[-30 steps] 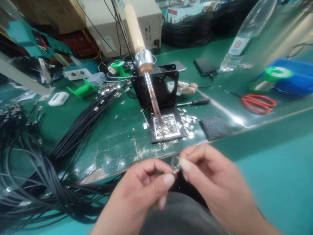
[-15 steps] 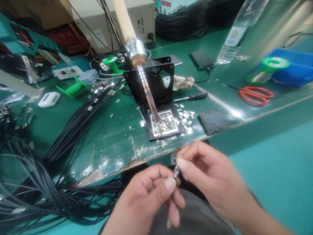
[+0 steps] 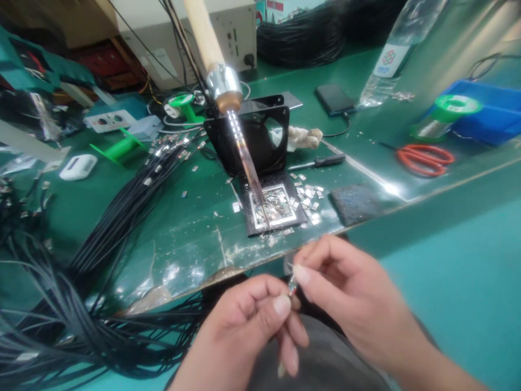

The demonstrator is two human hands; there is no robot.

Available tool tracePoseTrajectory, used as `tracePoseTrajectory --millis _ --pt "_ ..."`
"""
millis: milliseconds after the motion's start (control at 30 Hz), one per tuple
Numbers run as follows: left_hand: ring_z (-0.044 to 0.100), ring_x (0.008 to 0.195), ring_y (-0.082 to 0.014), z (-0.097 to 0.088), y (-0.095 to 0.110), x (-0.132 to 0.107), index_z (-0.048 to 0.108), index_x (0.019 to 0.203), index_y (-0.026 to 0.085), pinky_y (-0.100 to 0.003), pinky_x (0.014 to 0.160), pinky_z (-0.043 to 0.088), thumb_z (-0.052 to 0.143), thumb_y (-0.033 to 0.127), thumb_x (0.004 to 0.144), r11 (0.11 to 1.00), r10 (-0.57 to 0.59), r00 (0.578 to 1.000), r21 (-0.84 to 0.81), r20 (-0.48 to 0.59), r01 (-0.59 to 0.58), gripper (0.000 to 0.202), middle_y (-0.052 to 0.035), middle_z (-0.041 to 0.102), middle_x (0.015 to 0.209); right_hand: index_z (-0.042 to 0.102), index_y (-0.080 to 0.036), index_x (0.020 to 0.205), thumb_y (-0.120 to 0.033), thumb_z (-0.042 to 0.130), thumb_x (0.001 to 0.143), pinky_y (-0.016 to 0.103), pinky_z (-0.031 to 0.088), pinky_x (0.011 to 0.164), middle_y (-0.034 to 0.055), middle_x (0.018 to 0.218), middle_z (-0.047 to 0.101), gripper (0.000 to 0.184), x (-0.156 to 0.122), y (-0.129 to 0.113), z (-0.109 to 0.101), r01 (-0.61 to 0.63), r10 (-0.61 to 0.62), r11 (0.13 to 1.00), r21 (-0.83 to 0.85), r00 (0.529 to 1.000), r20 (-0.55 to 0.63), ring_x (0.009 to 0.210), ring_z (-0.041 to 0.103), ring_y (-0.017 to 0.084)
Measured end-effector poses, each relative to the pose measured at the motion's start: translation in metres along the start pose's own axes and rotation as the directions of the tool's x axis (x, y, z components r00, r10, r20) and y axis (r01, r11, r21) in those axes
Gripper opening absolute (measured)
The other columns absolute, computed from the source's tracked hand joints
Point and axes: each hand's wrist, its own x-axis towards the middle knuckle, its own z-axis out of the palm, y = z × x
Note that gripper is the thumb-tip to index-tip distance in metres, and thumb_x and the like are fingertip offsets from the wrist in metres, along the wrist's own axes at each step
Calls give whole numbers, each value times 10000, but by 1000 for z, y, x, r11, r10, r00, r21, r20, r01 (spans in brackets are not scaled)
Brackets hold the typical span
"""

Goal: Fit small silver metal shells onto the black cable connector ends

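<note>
In front of the bench edge, my left hand (image 3: 254, 320) pinches a small metallic connector (image 3: 292, 284) between thumb and forefinger. A red spot shows near its lower end. My right hand (image 3: 340, 288) is closed at the upper end of the same connector, thumb against forefinger, with a thin pale tip sticking out past them. The fingers hide most of the piece. Beyond the hands a soldering iron (image 3: 246, 155) with a wooden handle points down, its tip over a white-framed tray (image 3: 277, 222) of small metal pieces.
Black cables (image 3: 118, 228) with metal ends cover the left side and hang over the edge. A black fan frame (image 3: 228, 146), screwdriver (image 3: 329, 160), loose metal tabs (image 3: 311, 193), dark pad (image 3: 354, 203), red-handled scissors (image 3: 425, 160), solder spool (image 3: 451, 108) and blue bin (image 3: 496, 117) lie on the bench.
Both hands keep almost the same pose around the connector. The whole view has shifted very slightly.
</note>
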Motion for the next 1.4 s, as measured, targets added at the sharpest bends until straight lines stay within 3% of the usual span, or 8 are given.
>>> tracePoseTrajectory --millis 333,1100,1267,1400 --pt "649 575 -84 0 0 -2 690 876 122 -182 598 499 733 397 989 999 6 1000 46 1 -6 301 -52 759 784 636 -226 805 -298 729 976 237 544 645 -3 800 707 207 -3 2 0 17 -19 997 -75 999 -32 720 650 133" --pt "652 568 -91 5 -6 -6 661 865 129 -182 584 499 796 377 939 999 25 999 49 -43 -23 292 -56 769 769 645 -221 782 -303 759 958 232 564 674 0 825 680 225 -11 -1 -1 36 -37 999 -26 999 -32 728 639 132" --pt "670 633 -114 8 -6 -7 685 847 142 -206 662 520 794 352 925 983 67 994 174 -85 -51 248 -56 781 780 674 -225 797 -296 750 975 224 564 686 -2 826 681 207 -16 0 -4 46 -46 999 -12 999 -22 734 643 126" --pt "682 718 -162 15 -7 -10 773 822 170 -236 703 519 772 301 917 868 226 953 486 -203 -103 162 -40 764 765 673 -229 798 -308 739 994 248 575 702 2 822 671 222 -22 5 -11 23 -23 1000 -5 1000 -9 756 654 143"
